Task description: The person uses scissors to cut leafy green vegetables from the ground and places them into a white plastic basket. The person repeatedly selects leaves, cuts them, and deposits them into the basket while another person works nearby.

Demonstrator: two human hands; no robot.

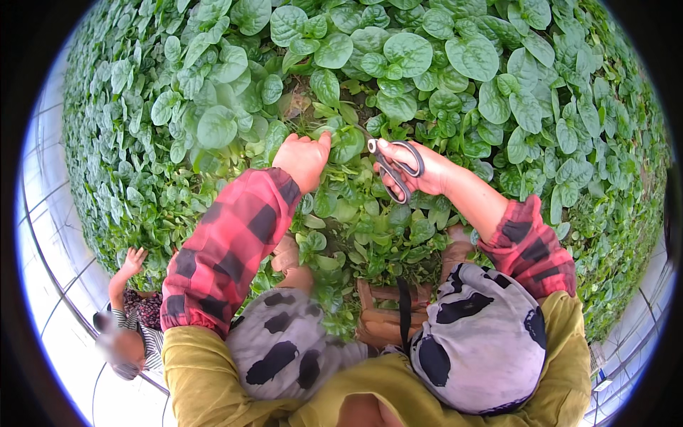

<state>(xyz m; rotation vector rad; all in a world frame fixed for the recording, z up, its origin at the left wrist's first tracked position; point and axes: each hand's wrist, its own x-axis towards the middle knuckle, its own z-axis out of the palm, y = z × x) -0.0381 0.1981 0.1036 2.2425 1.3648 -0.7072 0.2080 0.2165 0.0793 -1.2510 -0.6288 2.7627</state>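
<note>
My left hand [304, 160] is closed at a leafy green shoot [348, 143], with thumb and fingertips pinching low among the plants. Its stem is mostly hidden by my fingers and the foliage. To the right, my right hand [416, 169] grips a pair of scissors [397, 179] by their dark grey loop handles. The pivot faces the shoot, and the blades point up and left into the leaves, largely out of sight. Broad, round, crinkled leaves [408, 56] stand thickly beyond both hands. A patch of soil with a dry brown leaf [296, 104] shows just past my left hand.
Shorter plants [368, 229] grow between my knees and hands. A low brown stool or frame [392, 323] with a black strap [404, 309] sits between my legs. Another person [136, 331] is at the far left, one hand at the foliage. Greenhouse framing [58, 288] lines the edges.
</note>
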